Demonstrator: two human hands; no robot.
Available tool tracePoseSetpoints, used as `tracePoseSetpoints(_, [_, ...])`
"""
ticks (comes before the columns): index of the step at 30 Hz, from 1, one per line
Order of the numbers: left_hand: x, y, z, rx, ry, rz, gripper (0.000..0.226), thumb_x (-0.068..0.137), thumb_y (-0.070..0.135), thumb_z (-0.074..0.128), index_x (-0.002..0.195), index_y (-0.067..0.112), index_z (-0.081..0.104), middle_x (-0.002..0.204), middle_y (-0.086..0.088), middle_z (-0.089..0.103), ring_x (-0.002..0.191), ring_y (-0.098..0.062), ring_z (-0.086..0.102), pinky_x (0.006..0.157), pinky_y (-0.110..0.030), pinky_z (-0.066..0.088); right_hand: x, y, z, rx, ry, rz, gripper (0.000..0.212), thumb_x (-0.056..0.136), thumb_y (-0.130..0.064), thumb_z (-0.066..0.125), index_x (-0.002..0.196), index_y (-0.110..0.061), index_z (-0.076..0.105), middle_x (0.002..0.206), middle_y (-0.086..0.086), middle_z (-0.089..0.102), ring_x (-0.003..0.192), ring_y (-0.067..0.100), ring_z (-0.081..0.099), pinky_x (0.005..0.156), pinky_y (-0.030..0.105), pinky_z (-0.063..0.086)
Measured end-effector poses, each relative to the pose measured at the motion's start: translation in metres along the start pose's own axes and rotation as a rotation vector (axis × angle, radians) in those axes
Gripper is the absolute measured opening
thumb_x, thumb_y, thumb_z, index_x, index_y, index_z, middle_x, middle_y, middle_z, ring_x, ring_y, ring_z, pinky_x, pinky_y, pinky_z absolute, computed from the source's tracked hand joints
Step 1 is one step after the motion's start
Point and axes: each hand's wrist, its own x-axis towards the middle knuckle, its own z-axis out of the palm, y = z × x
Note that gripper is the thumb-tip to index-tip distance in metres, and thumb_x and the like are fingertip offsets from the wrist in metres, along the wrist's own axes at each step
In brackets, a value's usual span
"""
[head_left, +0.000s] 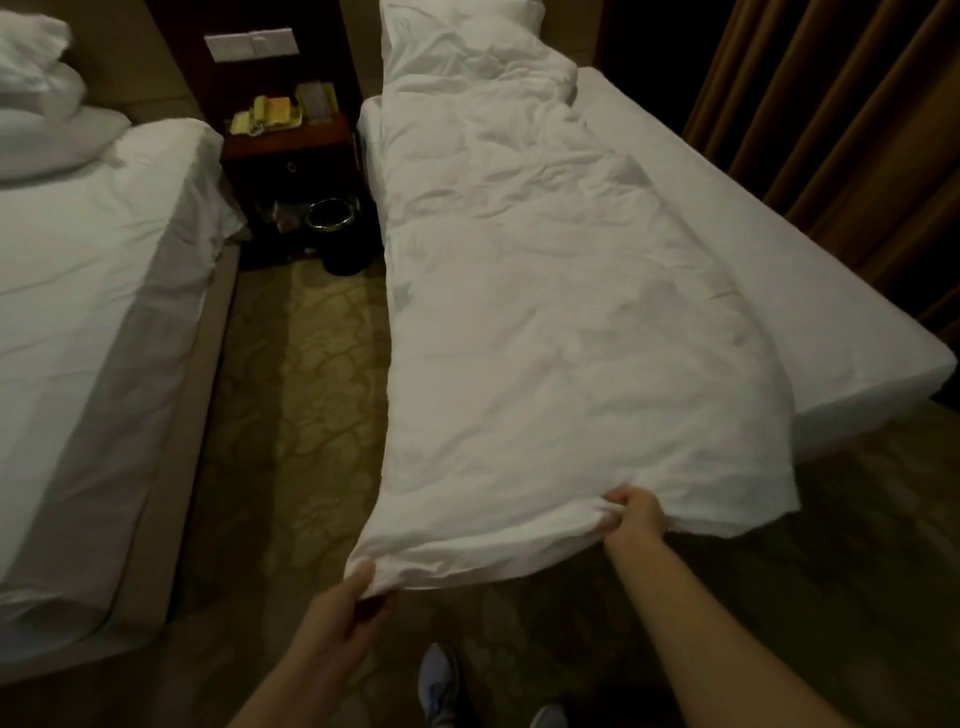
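A white duvet (530, 312) lies folded lengthwise along the left half of the right-hand bed (779, 270), and its near end hangs past the foot of the mattress. My left hand (345, 608) pinches the duvet's near left corner between thumb and fingers. Further right, my right hand (636, 517) grips the same near edge in a fist, with fabric bunched in it. The edge is lifted off the floor between my two hands. A white pillow (457, 15) sits at the head of the bed, partly under the duvet.
A second white bed (88, 312) with pillows (47, 124) stands at the left. Between the beds is a dark nightstand (291, 150) with small items on top, a metal bin (332, 215) below, and patterned carpet (306, 374). Brown curtains (831, 130) hang at the right. My shoes (439, 686) show at the bottom.
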Motion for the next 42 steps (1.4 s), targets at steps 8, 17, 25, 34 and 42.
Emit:
tracePoseSetpoints(8, [0.036,-0.049,0.034,-0.026,-0.158,-0.239,0.048,0.089,0.045,0.055,0.118,0.007,0.055,0.113,-0.016,0.062,0.1,-0.032,0.054,0.095,-0.051,0.04,-0.02,0.002,0.028,0.078,-0.093,0.109,0.019,0.077,0.009,0.045,0.061,-0.002,0.044,0.072,0.011,0.051,0.065,0.029,0.049,0.089,0.043,0.048])
tracePoseSetpoints(17, [0.007,-0.1,0.173,-0.22,-0.233,-0.269,0.045,0.093,0.028,0.057,0.135,0.016,0.048,0.131,-0.003,0.055,0.12,-0.017,0.052,0.099,-0.029,0.043,-0.033,-0.011,0.009,0.118,-0.236,0.252,0.008,0.081,0.002,0.05,0.08,0.006,0.057,0.092,0.022,0.062,0.079,0.039,0.058,0.091,0.05,0.049])
tracePoseSetpoints(25, [-0.017,-0.062,0.191,0.049,-0.225,0.22,0.003,0.094,0.019,0.056,0.093,0.019,0.059,0.1,-0.002,0.066,0.092,-0.017,0.061,0.085,-0.032,0.052,-0.014,-0.018,-0.012,0.445,-0.228,0.303,0.04,0.089,-0.037,0.065,0.116,-0.009,0.054,0.096,0.016,0.058,0.085,0.033,0.059,0.07,0.042,0.052])
tracePoseSetpoints(34, [-0.027,-0.043,0.18,0.182,-0.282,0.293,0.031,0.095,0.008,0.053,0.126,0.014,0.053,0.112,0.001,0.064,0.092,-0.01,0.067,0.066,-0.024,0.058,0.039,-0.055,-0.006,0.526,-0.397,0.31,0.051,0.091,-0.049,0.055,0.129,-0.015,0.056,0.125,0.012,0.06,0.113,0.036,0.053,0.104,0.05,0.038])
tracePoseSetpoints(42, [-0.032,-0.016,0.242,0.144,-0.394,0.347,0.009,0.095,0.014,0.052,0.094,0.019,0.059,0.071,0.006,0.073,0.061,-0.006,0.069,0.05,-0.02,0.055,0.022,-0.203,0.001,0.244,-0.072,-0.499,0.053,0.076,-0.005,0.065,0.128,-0.002,0.053,0.126,0.012,0.06,0.107,0.026,0.06,0.09,0.034,0.053])
